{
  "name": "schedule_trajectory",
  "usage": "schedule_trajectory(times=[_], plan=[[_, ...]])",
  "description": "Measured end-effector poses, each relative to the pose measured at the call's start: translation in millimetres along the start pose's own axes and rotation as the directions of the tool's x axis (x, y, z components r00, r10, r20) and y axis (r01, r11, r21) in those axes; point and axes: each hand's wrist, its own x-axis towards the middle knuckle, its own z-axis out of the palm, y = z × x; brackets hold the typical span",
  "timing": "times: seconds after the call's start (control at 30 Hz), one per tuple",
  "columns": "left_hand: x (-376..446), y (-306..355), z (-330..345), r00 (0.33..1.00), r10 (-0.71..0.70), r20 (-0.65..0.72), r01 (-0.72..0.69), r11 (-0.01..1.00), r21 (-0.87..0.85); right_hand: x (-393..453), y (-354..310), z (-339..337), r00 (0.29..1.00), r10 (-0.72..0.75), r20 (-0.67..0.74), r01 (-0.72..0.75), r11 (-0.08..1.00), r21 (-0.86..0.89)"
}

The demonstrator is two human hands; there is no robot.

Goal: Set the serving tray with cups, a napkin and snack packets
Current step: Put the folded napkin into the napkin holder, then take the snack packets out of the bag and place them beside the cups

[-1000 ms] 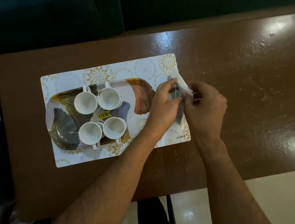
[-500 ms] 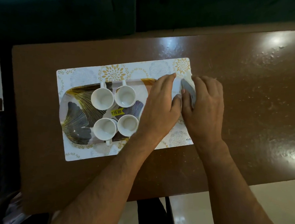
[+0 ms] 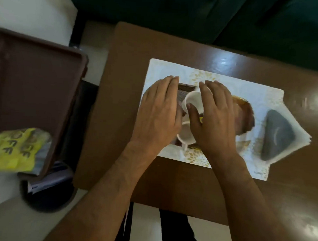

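Glossy brown table point(image 3: 170, 175), glare patches at right; pale floor point(image 3: 13, 223); dark green upholstery point(image 3: 195, 16) behind.

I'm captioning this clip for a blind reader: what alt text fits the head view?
Seen from above, a left hand and right hand hover, fingers spread, over white cups on a leaf-patterned tray on a brown table. A folded napkin lies right of them; a yellow snack packet sits far left.

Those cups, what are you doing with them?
A person is setting a serving tray on a placemat. Both hands, left hand and right hand, are spread over the white cups. A folded napkin lies at the tray's right end. Yellow snack packets wait off to the left, not yet on the tray.
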Motion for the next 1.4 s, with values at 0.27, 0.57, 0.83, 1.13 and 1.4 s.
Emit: schedule_trajectory(times=[0.27,0.57,0.83,1.13,1.4], plan=[[-42,-105,-51,0.994,-0.101,-0.033,0.104,0.989,0.108,6,-119,42,0.964,-0.193,0.182,0.206,0.977,-0.056],[-106,-252,-113,0.953,-0.303,-0.002,0.299,0.941,0.157,-10,-267,99,0.836,-0.421,0.351,0.438,0.898,0.035],[-167,-348,-128,0.867,-0.474,0.154,0.448,0.876,0.179,-40,-352,154,0.544,-0.600,0.587,0.586,0.772,0.246],[-164,-366,-112,0.885,-0.462,0.066,0.457,0.886,0.076,-29,-374,173,0.735,-0.395,0.550,0.280,0.917,0.285],[-152,-379,-112,0.884,-0.463,0.063,0.462,0.886,0.029,-10,-379,180,0.674,-0.279,0.684,0.233,0.959,0.162]])
